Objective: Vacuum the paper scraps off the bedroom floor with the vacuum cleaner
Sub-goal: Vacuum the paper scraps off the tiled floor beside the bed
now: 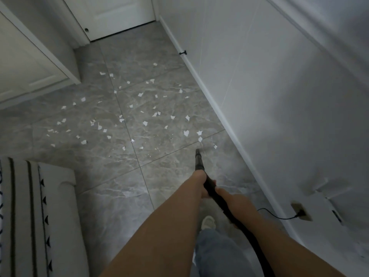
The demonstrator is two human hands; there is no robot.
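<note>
Many white paper scraps (pixel 145 123) lie scattered over the grey marble-look floor tiles (pixel 111 188), from the middle of the view out to the left and far side. A black vacuum wand (pixel 199 159) points down at the floor, its tip beside the scraps nearest the right wall. My left hand (pixel 200 181) grips the wand in front. Just behind it, my right hand (pixel 224 193) grips the black hose. The hose (pixel 245 228) runs back between my forearms and out of view below. The vacuum's body is hidden.
A white wall with a skirting board (pixel 211 100) runs along the right, carrying a socket (pixel 301 211) with a black cord plugged in. A striped bed or rug edge (pixel 30 216) fills the lower left. White cabinet doors (pixel 30 62) stand at left, a white door (pixel 119 15) at the far end.
</note>
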